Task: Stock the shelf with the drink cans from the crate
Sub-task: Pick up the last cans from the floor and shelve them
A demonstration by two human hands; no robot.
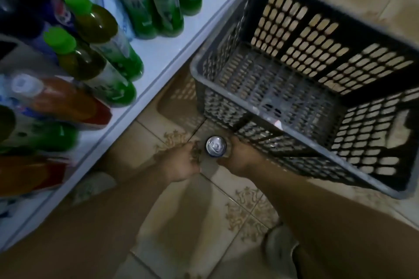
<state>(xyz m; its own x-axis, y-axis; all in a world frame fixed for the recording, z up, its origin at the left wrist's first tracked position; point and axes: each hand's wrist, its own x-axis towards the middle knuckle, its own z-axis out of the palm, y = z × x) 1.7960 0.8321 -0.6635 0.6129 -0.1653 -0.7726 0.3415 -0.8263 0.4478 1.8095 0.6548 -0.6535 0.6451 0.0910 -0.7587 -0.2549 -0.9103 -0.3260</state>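
A drink can (216, 146) with a silver top stands upright between my two hands, low over the tiled floor. My right hand (240, 157) grips its right side with curled fingers. My left hand (183, 162) hangs just left of the can with loosely curled fingers; whether it touches the can is unclear. The grey slotted crate (335, 161) stands on the floor just right of and beyond my hands. One more can (272, 110) lies on the crate's bottom near its front wall. The white shelf (167, 56) runs along the left.
Green-capped bottles (99, 36) and orange-red bottles (68, 102) stand in rows on the shelf, with bare white board along its front edge. Patterned floor tiles (244, 208) lie below. My shoes (281, 244) show near the bottom.
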